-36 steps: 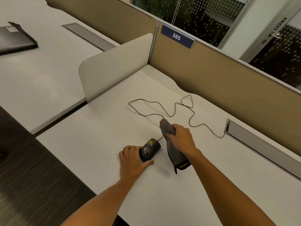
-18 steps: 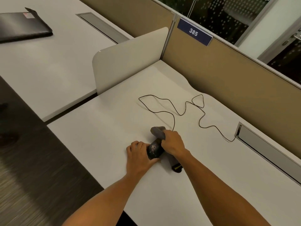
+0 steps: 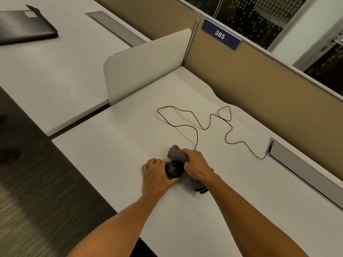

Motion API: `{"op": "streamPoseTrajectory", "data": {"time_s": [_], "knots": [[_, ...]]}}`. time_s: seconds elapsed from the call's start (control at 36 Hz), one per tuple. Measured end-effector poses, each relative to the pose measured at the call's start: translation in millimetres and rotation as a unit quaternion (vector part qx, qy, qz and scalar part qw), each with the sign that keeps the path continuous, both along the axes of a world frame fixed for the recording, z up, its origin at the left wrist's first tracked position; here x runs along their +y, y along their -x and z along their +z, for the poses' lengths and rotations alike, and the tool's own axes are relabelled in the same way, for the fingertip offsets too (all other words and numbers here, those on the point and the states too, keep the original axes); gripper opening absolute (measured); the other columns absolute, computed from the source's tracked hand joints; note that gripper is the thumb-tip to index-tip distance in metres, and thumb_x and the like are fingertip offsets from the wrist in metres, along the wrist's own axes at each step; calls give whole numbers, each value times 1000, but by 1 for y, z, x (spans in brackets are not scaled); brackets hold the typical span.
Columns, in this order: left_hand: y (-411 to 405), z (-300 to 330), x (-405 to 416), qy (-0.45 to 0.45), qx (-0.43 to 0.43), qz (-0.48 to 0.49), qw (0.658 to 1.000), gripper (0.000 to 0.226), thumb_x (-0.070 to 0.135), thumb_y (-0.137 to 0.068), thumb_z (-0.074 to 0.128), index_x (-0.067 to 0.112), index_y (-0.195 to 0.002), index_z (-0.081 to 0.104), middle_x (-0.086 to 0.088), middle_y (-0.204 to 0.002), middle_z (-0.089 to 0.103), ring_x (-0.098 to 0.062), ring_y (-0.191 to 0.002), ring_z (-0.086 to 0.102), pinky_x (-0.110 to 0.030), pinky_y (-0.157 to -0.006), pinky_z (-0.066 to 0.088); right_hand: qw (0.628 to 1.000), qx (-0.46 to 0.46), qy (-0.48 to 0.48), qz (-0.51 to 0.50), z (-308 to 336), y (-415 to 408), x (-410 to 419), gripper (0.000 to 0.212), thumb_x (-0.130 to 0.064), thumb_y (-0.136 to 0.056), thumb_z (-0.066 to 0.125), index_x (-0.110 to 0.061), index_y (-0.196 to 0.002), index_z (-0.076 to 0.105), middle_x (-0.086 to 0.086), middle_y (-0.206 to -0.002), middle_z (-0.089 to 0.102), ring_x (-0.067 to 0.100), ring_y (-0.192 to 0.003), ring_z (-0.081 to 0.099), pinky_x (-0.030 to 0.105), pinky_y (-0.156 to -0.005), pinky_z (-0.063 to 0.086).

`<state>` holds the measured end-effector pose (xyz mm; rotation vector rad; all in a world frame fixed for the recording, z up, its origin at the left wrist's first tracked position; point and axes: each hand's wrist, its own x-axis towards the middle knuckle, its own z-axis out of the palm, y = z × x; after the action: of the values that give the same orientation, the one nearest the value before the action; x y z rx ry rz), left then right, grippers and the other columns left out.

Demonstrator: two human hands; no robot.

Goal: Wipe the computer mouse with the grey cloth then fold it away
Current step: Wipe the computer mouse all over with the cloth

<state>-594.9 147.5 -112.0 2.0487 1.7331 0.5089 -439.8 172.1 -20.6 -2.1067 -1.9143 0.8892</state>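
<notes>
Near the front edge of the desk [image 3: 118, 164], the right hand [image 3: 197, 166], gripping the grey cloth [image 3: 176, 154], has moved from beside the computer mouse [image 3: 173, 170] onto it while the left hand [image 3: 156, 174] clamps its side, so wiping has begun.

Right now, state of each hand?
Left hand: holds the computer mouse steady on the desk.
Right hand: grips the grey cloth against the mouse.
</notes>
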Motion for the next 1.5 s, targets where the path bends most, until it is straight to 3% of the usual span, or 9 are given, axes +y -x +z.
{"op": "streamPoseTrajectory", "data": {"time_s": [0.19, 0.36, 0.61, 0.83, 0.94, 1.11, 1.33, 1.5], "knots": [[-1, -1, 0, -10, -25, 20, 999, 64, 77, -56, 60, 25, -94, 59, 8, -93, 64, -19, -106, 48, -35, -87, 34, 1000, 18, 9, 22, 4, 0, -12, 50, -1, -83, 55, -25, -127, 57, 7, -116, 64, 21, -103, 60, 31, -94, 51], [-1, -3, 0, -13, -33, 23, 999, 67, 77, -55, 65, 23, -94, 61, 7, -92, 66, -20, -106, 49, -36, -88, 35, 998, 42, 38, 29, 10, -4, -17, 75, 7, -77, 50, -37, -136, 35, 8, -129, 58, 24, -114, 56, 38, -100, 49], [-1, 1, 0, 3, -24, 11, 1000, 69, 80, -58, 59, 26, -101, 60, 9, -94, 65, -19, -110, 47, -35, -90, 34, 993, 46, 71, 81, 18, -7, -17, 84, 11, -77, 49, -37, -142, 27, 0, -136, 58, 21, -123, 52, 29, -100, 43], [-1, -3, -1, -24, 6, 2, 1000, 64, 84, -61, 54, 31, -95, 58, 11, -84, 61, -20, -105, 49, -34, -84, 36, 982, 25, 109, 150, 29, -3, -13, 86, 9, -78, 52, -36, -146, 26, 1, -134, 58, 21, -117, 56, 38, -100, 49], [0, -4, -1, -37, 3, 5, 999, 67, 86, -60, 53, 28, -90, 64, 9, -86, 65, -19, -103, 51, -34, -82, 36, 974, -24, 133, 179, 36, 1, -5, 89, 6, -78, 53, -41, -145, 19, 7, -127, 61, 27, -108, 58, 46, -93, 53], [-1, 0, -3, -52, -19, 10, 998, 63, 77, -62, 65, 21, -91, 66, 3, -90, 69, -25, -102, 55, -38, -81, 41, 959, -80, 170, 210, 44, 2, 5, 85, 1, -84, 54, -43, -145, 16, 11, -126, 58, 28, -104, 58, 41, -85, 53], [1, 1, -3, -30, -25, 6, 999, 73, 84, -62, 57, 23, -100, 63, 3, -99, 67, -22, -107, 52, -37, -89, 40, 960, -78, 201, 179, 64, -37, 18, 71, -3, -85, 54, -38, -143, 31, 6, -132, 57, 24, -111, 55, 38, -96, 46], [1, 3, -3, -7, -6, -3, 1000, 75, 83, -59, 61, 26, -107, 61, 6, -107, 65, -21, -113, 47, -36, -93, 35, 991, 79, 103, 7, 74, -83, 15, 35, -5, -85, 59, -24, -114, 65, 1, -106, 69, 19, -100, 63, 38, -90, 49]]}}
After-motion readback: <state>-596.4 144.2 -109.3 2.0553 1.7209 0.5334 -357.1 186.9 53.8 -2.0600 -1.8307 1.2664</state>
